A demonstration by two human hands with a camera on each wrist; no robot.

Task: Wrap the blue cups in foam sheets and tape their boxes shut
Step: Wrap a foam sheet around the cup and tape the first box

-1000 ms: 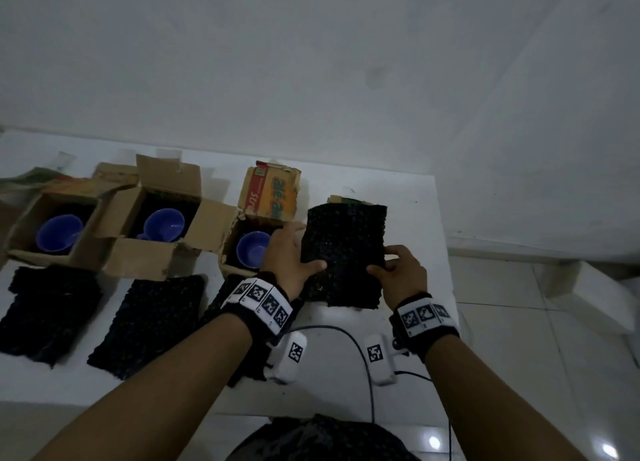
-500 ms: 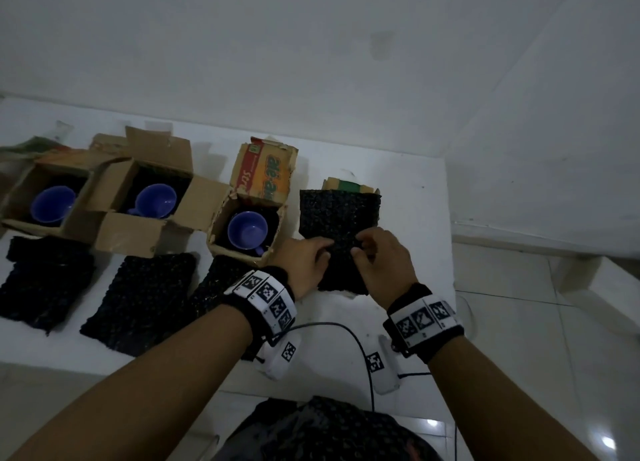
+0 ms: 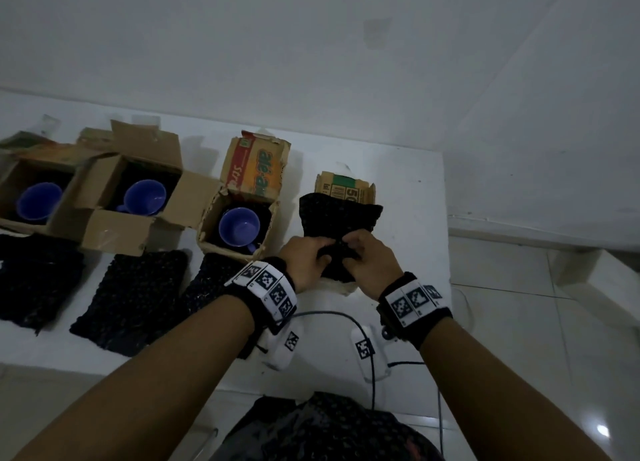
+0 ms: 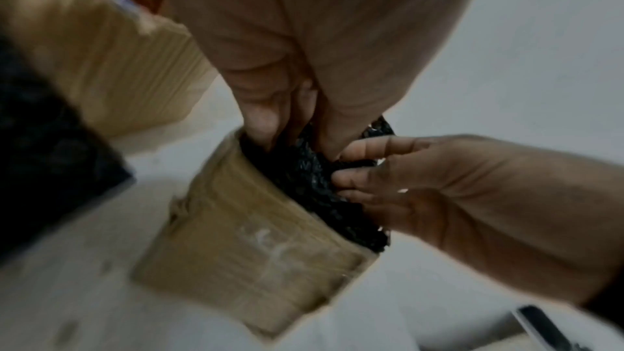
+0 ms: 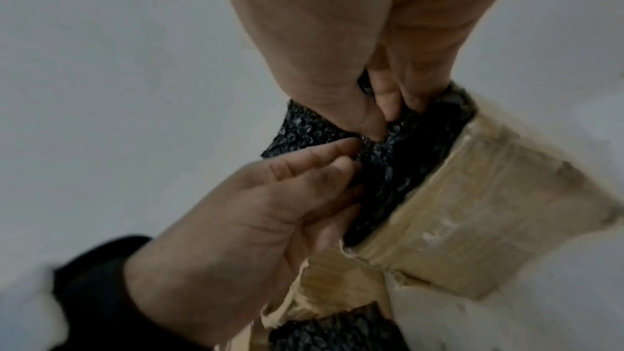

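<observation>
A black foam sheet stands in the rightmost cardboard box, its near edge bunched. My left hand and right hand meet there, and both pinch that bunched edge. The wrist views show the foam sheet tucked down inside the box, which hides whatever lies under it. Three blue cups sit bare in open boxes to the left.
Three more black foam sheets lie flat on the white table in front of the open boxes. A cable runs along the near edge. The table's right edge drops to a tiled floor.
My hands have come together from the sheet's sides to its near edge. The sheet has gone down from held up flat to bunched into the rightmost box.
</observation>
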